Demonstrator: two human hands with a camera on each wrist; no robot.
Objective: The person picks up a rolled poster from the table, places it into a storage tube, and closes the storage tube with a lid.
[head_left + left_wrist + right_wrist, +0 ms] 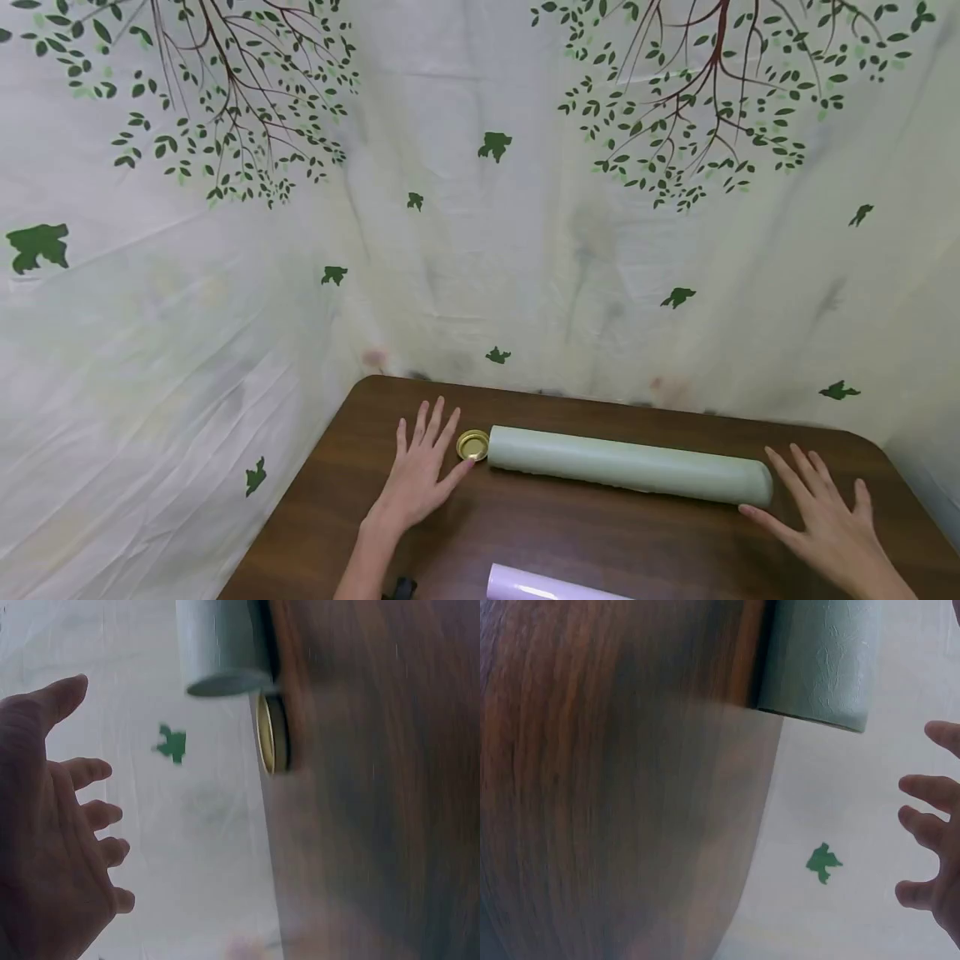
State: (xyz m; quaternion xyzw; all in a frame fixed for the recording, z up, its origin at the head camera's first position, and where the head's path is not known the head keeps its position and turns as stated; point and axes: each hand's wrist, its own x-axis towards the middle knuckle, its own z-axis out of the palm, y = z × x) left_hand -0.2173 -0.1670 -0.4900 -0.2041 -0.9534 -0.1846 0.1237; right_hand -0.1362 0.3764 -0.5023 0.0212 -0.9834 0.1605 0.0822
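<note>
A long pale green roll (630, 464) lies across the wooden table, its surface slightly wrinkled near the right end. At its left end sits a small round gold lid-like piece (472, 445), close to the roll. My left hand (422, 471) is spread beside the gold piece, thumb pointing toward it, and holds nothing. Past the roll's right end, my right hand (828, 521) has its fingers spread and grips nothing; whether its thumb touches the roll cannot be told. Both wrist views show the hands apart from the roll, palms bare.
A shiny lilac roll (551, 585) lies at the near side, cut off by the frame's lower edge. Beside my left forearm is a small black object (403, 587). Behind the brown table (600, 533) hangs a pale cloth (450, 275) printed with leaves and branches.
</note>
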